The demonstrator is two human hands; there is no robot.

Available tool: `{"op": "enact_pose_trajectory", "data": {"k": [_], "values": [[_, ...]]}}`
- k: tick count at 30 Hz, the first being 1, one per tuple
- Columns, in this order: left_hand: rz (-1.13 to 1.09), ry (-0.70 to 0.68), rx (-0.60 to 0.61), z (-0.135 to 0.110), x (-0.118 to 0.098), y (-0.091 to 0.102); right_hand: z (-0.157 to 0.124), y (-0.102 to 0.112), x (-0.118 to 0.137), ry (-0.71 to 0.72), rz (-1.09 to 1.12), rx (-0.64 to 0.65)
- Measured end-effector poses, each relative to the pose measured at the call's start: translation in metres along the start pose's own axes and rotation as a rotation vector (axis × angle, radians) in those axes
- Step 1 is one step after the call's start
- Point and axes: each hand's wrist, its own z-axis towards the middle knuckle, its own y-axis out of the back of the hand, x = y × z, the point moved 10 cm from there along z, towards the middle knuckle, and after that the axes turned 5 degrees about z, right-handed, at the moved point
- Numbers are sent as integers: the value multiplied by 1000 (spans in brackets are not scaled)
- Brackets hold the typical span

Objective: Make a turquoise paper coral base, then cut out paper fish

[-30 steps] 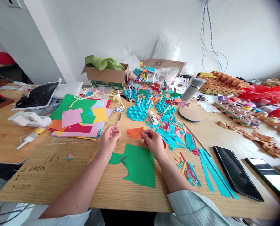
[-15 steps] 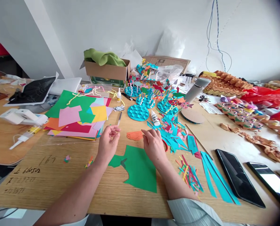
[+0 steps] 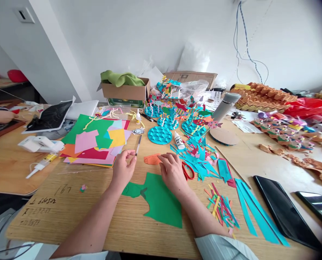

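Note:
An orange paper fish (image 3: pixel 151 159) with drawn lines lies on the table between my hands. My right hand (image 3: pixel 173 171) has bent fingers on its right end, hiding that part. My left hand (image 3: pixel 123 167) is curled in a pinch beside the lower end of a pen (image 3: pixel 138 144); anything in its fingertips is too small to make out. Below the hands lies a green paper sheet (image 3: pixel 165 202) with a cut edge, and a green paper fish (image 3: pixel 132 189) shows at its left. Red-handled scissors (image 3: pixel 188 171) lie right of my right hand, partly under blue scraps.
Coloured paper sheets (image 3: pixel 86 142) are stacked at left. A glue bottle (image 3: pixel 179 141) stands near a blue bumpy disc (image 3: pixel 159 135). Paper strips (image 3: pixel 223 207) and two phones (image 3: pixel 285 213) lie at right. Another person's hand (image 3: pixel 1 117) shows at far left.
The view has turned slightly left and up. My right hand and the orange paper fish have shifted a little left. My left hand stays curled near the pen.

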Motion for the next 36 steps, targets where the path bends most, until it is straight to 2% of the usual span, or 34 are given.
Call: {"op": "enact_pose_trajectory", "data": {"k": [3,6,8,10,14,18,25,28,32,36], "values": [[217,-103,75,0,-20,1,0,20,-1,-15,66,-119],[512,-187,209,4,-38,-10,-1,35,0,-9,102,-205],[721,-155,291,12,-36,-20,-2,41,3,5,122,-237],[806,-103,286,26,-32,-27,-2,45,6,20,136,-253],[897,-16,269,48,-14,-45,-3,47,7,26,149,-259],[961,19,280,52,0,-53,-3,47,7,35,155,-252],[1024,-14,339,47,-8,-56,-3,51,12,31,166,-240],[1025,-14,354,60,-11,-67,-2,53,10,21,166,-246],[1017,17,362,80,-3,-81,-1,53,5,9,145,-243],[1019,40,367,88,5,-83,-1,50,-1,-12,122,-228]]}}
